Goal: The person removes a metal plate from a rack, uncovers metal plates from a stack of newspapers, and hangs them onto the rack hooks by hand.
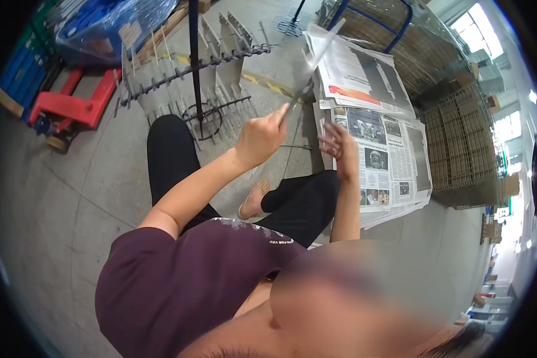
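Grey concrete floor (83,197) spread around the person, who sat between a rack and a pile of papers. Fingers of the left hand (261,140) were curled tight round the near end of a strip (324,51) — long, thin, seemingly metal — which slanted away to the far right. The right hand (345,156) was empty, its fingers loosely spread and blurred over the left edge of the newspapers (373,128); whether they touched the paper could not be told. The step in hand seemed to be handling this one strip; a next move would call for a steady left grip and — if it were to be laid down — a flat spot on the pile. To the left stood the rack (195,65), its rods bearing rows of short prongs. Beyond lay a red pallet jack (80,104) at far left, and mesh crates (468,140) at right.
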The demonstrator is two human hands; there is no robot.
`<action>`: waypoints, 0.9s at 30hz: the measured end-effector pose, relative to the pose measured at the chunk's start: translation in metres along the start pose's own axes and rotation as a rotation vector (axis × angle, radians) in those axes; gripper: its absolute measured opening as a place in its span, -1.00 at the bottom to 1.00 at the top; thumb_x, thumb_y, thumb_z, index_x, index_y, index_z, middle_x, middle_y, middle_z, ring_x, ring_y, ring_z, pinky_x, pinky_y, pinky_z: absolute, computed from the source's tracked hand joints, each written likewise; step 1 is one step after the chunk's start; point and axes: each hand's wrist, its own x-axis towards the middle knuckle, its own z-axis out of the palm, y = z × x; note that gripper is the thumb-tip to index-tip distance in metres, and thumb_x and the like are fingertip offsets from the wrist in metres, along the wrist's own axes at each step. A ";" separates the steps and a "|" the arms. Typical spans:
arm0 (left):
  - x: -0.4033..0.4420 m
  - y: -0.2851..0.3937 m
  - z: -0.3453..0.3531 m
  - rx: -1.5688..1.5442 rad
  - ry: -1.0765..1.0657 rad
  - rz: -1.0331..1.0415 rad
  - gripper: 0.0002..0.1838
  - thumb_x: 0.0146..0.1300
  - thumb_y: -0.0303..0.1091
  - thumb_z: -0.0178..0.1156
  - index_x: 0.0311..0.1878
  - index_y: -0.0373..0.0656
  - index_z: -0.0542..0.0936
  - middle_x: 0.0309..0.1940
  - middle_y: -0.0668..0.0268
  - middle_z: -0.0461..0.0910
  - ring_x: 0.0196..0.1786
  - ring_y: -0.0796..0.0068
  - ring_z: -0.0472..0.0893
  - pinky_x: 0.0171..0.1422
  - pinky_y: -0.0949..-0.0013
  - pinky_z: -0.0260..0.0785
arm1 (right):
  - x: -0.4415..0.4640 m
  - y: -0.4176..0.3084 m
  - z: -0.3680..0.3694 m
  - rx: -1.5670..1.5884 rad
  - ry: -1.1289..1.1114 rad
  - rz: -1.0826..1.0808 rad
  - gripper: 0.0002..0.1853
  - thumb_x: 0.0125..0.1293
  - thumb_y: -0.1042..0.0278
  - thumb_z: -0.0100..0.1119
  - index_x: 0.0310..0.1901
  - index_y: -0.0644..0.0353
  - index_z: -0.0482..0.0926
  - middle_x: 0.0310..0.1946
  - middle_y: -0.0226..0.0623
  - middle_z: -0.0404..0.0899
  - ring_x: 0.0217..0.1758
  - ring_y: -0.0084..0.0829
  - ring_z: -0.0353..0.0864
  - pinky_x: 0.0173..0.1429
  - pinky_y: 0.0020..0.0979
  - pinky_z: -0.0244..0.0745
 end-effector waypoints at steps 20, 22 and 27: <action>-0.105 -0.082 0.136 0.056 -0.250 -0.029 -0.48 0.15 -0.27 0.22 0.19 -0.23 0.47 0.17 0.10 0.53 0.17 0.26 0.56 0.23 0.16 0.39 | 0.110 0.010 -0.002 -0.261 -0.028 0.322 -0.76 0.27 0.50 0.09 -0.04 0.34 0.56 -0.26 -0.32 0.63 -0.22 -0.55 0.57 -0.12 -0.50 0.47; -0.113 -0.099 0.146 -0.110 -0.326 -0.113 -0.42 0.15 -0.11 0.25 0.21 -0.14 0.44 0.27 0.15 0.43 0.30 0.26 0.43 0.33 0.15 0.26 | 0.116 0.007 0.008 -0.415 -0.115 0.209 -0.74 0.31 0.48 0.06 0.00 0.36 0.55 -0.24 -0.33 0.63 -0.21 -0.59 0.56 -0.12 -0.51 0.46; -0.169 -0.194 0.211 -0.169 -0.141 -1.064 -0.59 0.21 -0.18 0.18 0.08 -0.16 0.55 0.12 0.06 0.55 0.20 0.19 0.52 0.20 0.20 0.38 | 0.144 0.014 0.009 -0.552 -0.207 0.080 -0.72 0.40 0.47 -0.01 0.07 0.37 0.51 -0.18 -0.32 0.64 -0.15 -0.63 0.54 -0.06 -0.51 0.44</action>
